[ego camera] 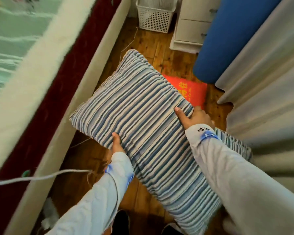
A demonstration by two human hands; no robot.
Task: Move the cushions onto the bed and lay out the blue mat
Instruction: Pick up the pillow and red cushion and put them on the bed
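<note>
A blue-and-white striped cushion (139, 106) is lifted above the wooden floor, held by both hands. My left hand (116, 143) grips its near left edge, thumb on top. My right hand (194, 117) grips its right edge, thumb pressed on the fabric. Under it lies a second striped cushion (180, 189), partly covered by my right sleeve. A red cushion (192, 89) with yellow characters lies on the floor beyond, half hidden. The rolled blue mat (227, 38) stands upright at the right. The bed (10, 48) with green bedding runs along the left.
A white perforated basket (154, 16) and a white drawer unit (190, 26) stand at the far end of the narrow floor strip. Pale curtains (268, 82) hang on the right. A thin cord (41, 177) trails from the bed side across the floor.
</note>
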